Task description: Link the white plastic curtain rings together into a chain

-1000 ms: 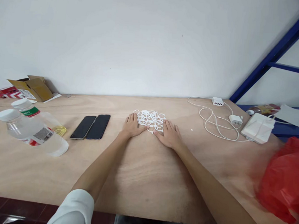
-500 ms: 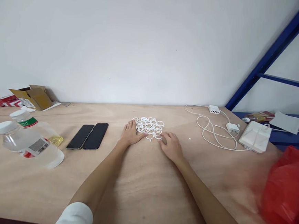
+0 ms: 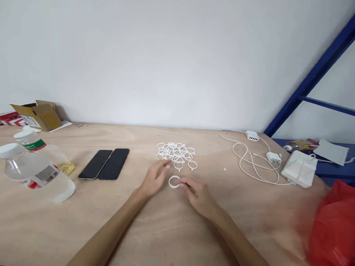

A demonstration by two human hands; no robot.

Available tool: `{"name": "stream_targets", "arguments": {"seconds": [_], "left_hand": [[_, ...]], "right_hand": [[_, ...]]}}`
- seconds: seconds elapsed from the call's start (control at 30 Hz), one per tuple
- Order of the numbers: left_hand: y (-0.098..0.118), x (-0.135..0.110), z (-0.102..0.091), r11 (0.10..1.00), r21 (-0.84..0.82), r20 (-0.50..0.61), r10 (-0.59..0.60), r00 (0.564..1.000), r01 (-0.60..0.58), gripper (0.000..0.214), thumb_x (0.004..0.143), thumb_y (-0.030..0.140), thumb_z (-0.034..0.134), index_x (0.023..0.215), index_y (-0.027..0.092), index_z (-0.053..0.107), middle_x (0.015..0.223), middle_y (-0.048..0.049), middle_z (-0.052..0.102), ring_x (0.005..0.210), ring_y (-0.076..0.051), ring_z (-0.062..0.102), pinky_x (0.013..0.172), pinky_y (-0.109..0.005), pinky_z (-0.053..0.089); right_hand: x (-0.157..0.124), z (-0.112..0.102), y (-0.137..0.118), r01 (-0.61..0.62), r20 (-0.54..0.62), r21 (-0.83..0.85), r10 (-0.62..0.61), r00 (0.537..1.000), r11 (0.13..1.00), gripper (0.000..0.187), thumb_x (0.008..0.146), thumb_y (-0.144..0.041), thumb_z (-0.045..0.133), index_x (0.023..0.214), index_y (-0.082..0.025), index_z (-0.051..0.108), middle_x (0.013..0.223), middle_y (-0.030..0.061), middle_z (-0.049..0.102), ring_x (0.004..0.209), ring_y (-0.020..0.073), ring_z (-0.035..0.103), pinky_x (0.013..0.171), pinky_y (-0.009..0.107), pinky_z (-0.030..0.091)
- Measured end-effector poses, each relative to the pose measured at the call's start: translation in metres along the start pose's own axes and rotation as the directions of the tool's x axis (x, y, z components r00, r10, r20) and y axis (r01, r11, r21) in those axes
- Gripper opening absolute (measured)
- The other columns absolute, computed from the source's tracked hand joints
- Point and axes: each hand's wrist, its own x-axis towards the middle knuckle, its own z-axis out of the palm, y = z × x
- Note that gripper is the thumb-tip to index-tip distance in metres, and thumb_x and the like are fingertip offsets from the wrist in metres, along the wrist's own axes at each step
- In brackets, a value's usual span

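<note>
Between the thumb and fingers of my right hand (image 3: 197,194) a single white plastic ring (image 3: 174,182) is pinched at its right side, close above the table. My left hand (image 3: 155,177) is just left of that ring, thumb and fingers apart, with nothing seen in it; its fingertips are near the front of the pile. The pile of white rings (image 3: 173,150), several overlapping one another and each with a small tab, lies beyond both hands. One loose ring (image 3: 192,165) lies at the pile's front right edge.
Two phones (image 3: 105,164) lie side by side to the left, past them clear bottles (image 3: 35,179) and an opened cardboard box (image 3: 40,116). On the right are a white charger with cable (image 3: 252,135), a white square device (image 3: 300,169) and a red plastic bag (image 3: 338,231).
Both hands have drawn back from the pile toward me. My right hand has taken one ring from it. The left hand has left the pile's left side.
</note>
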Motion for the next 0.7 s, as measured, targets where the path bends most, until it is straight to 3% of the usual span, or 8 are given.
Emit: {"name": "stream_targets", "arguments": {"seconds": [0.07,0.1,0.23,0.3,0.37,0.5,0.7], "left_hand": [[0.014,-0.02,-0.006,0.994,-0.082,0.15,0.086,0.985,-0.075,0.032,0.095,0.035,0.04,0.104,0.019,0.067,0.104,-0.0088,0.07,0.099,-0.021,0.062,0.091,-0.038,0.048],[0.019,-0.027,-0.009,0.991,-0.11,0.151,0.099,0.984,-0.082,0.031,0.095,0.032,0.041,0.098,0.018,0.068,0.096,-0.0083,0.071,0.091,-0.02,0.063,0.086,-0.037,0.05],[0.02,-0.044,-0.021,0.995,-0.085,0.109,0.068,0.992,-0.059,0.023,0.09,0.028,0.05,0.092,0.017,0.07,0.081,-0.0064,0.071,0.073,-0.017,0.063,0.07,-0.03,0.051],[0.014,-0.048,-0.024,0.996,-0.021,0.04,0.082,0.996,-0.081,0.021,0.09,0.026,0.052,0.088,0.017,0.071,0.074,-0.0058,0.071,0.065,-0.015,0.062,0.065,-0.029,0.05],[0.008,-0.052,-0.024,0.992,0.047,-0.036,0.122,0.992,-0.12,0.023,0.09,0.026,0.051,0.087,0.017,0.071,0.072,-0.0062,0.07,0.064,-0.016,0.062,0.064,-0.03,0.05],[0.0,-0.057,-0.02,0.972,0.151,-0.042,0.186,0.982,-0.177,0.026,0.092,0.026,0.046,0.086,0.018,0.07,0.076,-0.0073,0.07,0.068,-0.016,0.062,0.067,-0.03,0.051],[0.0,-0.057,-0.019,0.951,0.2,0.128,0.214,0.968,-0.237,0.034,0.092,0.018,0.038,0.066,0.017,0.058,0.061,-0.0041,0.058,0.059,-0.014,0.052,0.059,-0.028,0.043]], "right_hand": [[0.003,0.005,-0.009,0.016,0.024,0.083,-0.018,1.0,0.996,0.027,0.094,-0.028,0.04,0.096,-0.022,0.067,0.093,0.0057,0.068,0.086,0.0186,0.062,0.079,0.033,0.049],[0.004,0.009,-0.012,0.014,0.026,0.124,-0.017,1.0,0.992,0.027,0.094,-0.029,0.04,0.096,-0.023,0.067,0.093,0.0058,0.068,0.086,0.0184,0.062,0.078,0.033,0.049],[0.01,0.031,-0.022,-0.134,-0.026,0.282,0.147,0.989,0.95,0.023,0.09,-0.035,0.048,0.096,-0.021,0.065,0.087,0.0051,0.067,0.082,0.0183,0.061,0.074,0.032,0.049],[0.01,0.045,-0.027,-0.268,-0.059,0.402,0.317,0.947,0.876,0.024,0.086,-0.04,0.055,0.094,-0.019,0.062,0.078,0.0031,0.065,0.072,0.0165,0.059,0.067,0.029,0.047],[0.009,0.056,-0.031,-0.371,-0.012,0.502,0.435,0.9,0.781,0.028,0.083,-0.045,0.057,0.084,-0.018,0.06,0.067,0.0005,0.059,0.061,0.0136,0.053,0.057,0.025,0.043],[0.008,0.064,-0.039,-0.427,0.132,0.57,0.435,0.891,0.702,0.036,0.082,-0.05,0.055,0.066,-0.018,0.055,0.055,-0.003,0.044,0.051,0.0095,0.038,0.044,0.022,0.029],[0.003,0.063,-0.042,-0.471,0.206,0.561,0.437,0.876,0.68,0.034,0.082,-0.048,0.057,0.066,-0.018,0.055,0.051,-0.0056,0.037,0.045,0.0076,0.029,0.043,0.023,0.022]]}}
